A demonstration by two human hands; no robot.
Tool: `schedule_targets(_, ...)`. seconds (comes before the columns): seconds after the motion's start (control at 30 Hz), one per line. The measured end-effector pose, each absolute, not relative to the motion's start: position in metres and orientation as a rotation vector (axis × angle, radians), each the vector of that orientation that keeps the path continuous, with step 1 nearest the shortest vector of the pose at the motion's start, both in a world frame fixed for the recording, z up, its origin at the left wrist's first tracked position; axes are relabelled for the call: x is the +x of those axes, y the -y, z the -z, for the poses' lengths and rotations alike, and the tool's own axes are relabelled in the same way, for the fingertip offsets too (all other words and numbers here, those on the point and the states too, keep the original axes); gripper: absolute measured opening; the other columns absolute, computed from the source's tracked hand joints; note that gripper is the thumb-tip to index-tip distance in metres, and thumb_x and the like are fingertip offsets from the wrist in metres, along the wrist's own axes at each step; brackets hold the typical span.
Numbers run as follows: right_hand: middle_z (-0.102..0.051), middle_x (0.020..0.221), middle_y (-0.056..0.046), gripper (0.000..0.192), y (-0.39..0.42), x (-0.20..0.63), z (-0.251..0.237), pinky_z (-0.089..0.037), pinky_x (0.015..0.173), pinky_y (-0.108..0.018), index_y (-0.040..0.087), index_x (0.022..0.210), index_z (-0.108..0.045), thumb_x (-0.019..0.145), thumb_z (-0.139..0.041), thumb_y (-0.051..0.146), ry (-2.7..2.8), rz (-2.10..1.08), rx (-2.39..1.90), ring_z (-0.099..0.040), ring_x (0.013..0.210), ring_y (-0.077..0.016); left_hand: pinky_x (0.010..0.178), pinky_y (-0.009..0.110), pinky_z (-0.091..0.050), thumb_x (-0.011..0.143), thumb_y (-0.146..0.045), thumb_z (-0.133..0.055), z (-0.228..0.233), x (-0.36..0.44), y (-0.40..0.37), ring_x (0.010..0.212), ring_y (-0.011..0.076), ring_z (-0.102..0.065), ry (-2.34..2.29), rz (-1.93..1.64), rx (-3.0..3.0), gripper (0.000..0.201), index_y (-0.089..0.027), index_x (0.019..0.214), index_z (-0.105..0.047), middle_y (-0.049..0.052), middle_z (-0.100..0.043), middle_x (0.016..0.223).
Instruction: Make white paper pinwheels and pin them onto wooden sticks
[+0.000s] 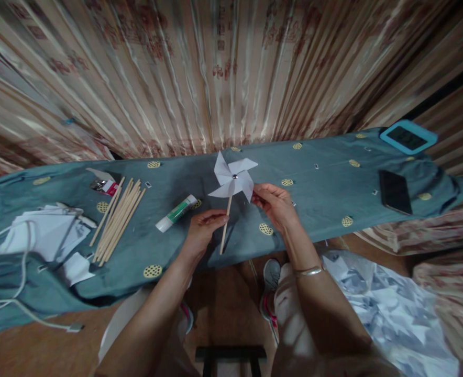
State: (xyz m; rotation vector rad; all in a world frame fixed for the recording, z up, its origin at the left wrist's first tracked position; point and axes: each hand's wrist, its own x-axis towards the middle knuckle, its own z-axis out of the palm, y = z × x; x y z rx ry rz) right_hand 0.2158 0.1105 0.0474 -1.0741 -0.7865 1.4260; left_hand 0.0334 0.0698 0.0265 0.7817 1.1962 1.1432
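A white paper pinwheel stands out over the middle of the cloth-covered table, a dark round pin at its centre. Its thin wooden stick slants down toward me. My left hand pinches this stick below the blades, between thumb and fingers. At the lower right blade, my right hand has its thumb and fingertips closed at the paper edge; the fingertips are partly hidden. A glue stick with a green label lies just left of my left hand.
Several wooden sticks lie left, near an opened small packet and white paper pieces. A white cable trails off the left side. A phone and blue-framed device sit right. Below, a clear bag holds white paper shapes.
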Motion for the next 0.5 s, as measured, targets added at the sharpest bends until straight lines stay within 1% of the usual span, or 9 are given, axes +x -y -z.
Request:
schedule_targets(0.2,-0.067,0.058,0.001,0.032,-0.1088,0.2120,-0.0495,-0.045,0.051,-0.020,0.020,0.061,-0.073,0.047,-0.091,0.043,0.786,-1.472,-1.063,-0.058,0.055,-0.0083,0.070,0.026,-0.048,0.050,-0.029,-0.086,-0.0241,0.0342,-0.0706,0.065,0.0129,-0.061,-1.189,-1.160,0.778,0.025,-0.018,0.069,-0.077,0.002,-0.071,0.068)
schedule_targets(0.33,-0.067,0.059,0.001,0.029,-0.1075,0.2105,-0.0502,-0.044,0.050,-0.020,0.019,0.062,-0.073,0.050,-0.089,0.040,0.777,-1.511,-1.050,-0.057,0.054,-0.0080,0.070,0.027,-0.049,0.050,-0.031,-0.086,-0.0227,0.0342,-0.0709,0.065,0.0138,-0.062,-1.201,-1.161,0.782,0.027,-0.017,0.070,-0.076,0.002,-0.072,0.069)
schedule_targets(0.5,-0.069,0.061,0.000,0.029,-0.1067,0.2092,-0.0489,-0.046,0.052,-0.020,0.018,0.064,-0.074,0.051,-0.090,0.038,0.730,-1.547,-1.054,-0.058,0.054,-0.0080,0.070,0.027,-0.049,0.050,-0.032,-0.087,-0.0220,0.0335,-0.0707,0.066,0.0144,-0.062,-1.202,-1.159,0.792,0.028,-0.017,0.072,-0.077,0.003,-0.072,0.069)
